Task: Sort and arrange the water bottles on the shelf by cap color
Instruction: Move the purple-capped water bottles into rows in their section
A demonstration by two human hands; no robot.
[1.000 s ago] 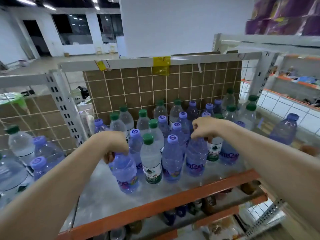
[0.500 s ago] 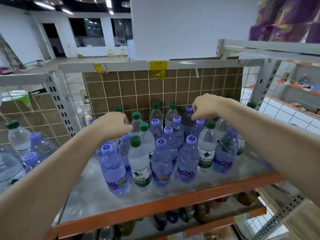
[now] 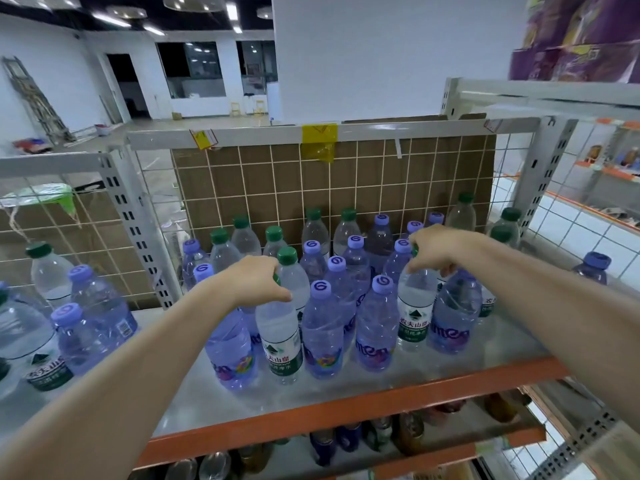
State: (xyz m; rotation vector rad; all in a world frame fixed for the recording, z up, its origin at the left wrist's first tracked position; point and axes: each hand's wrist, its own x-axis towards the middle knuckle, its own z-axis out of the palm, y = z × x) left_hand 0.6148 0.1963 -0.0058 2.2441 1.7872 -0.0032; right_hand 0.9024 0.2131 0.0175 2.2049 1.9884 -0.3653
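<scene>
both arms reach over the shelf [image 3: 263,407], a pale board with an orange front edge, backed by a wire grid with brown cardboard [image 3: 346,188] behind it.

left hand [image 3: 254,280]: fingers curled down over the neck of a clear green-label bottle [image 3: 280,341] in the front row; its cap is mostly hidden under the hand, only a sliver of green showing. thumb lies on the bottle's shoulder.

right hand [image 3: 434,249]: fingers curled round the top of a second clear green-label bottle [image 3: 414,317], cap hidden under the palm. this bottle stands upright on the shelf, just beside a purple-tinted bottle [image 3: 450,323] on its right.

between the two held bottles: two purple-cap bottles, one [image 3: 322,337] and another [image 3: 377,327], front row, upright, touching or nearly so. further left in the front row, a purple-tinted bottle [image 3: 230,351] whose top is hidden by the left forearm.

behind them the colours are mixed: green caps mostly toward the back left, e.g. one [image 3: 287,255] just by the left hand, purple caps through the middle and right.

next bay to the left, beyond the upright post [image 3: 138,230]: more bottles of both cap colours. a lower shelf holds dark bottles, too dim to tell apart.
</scene>
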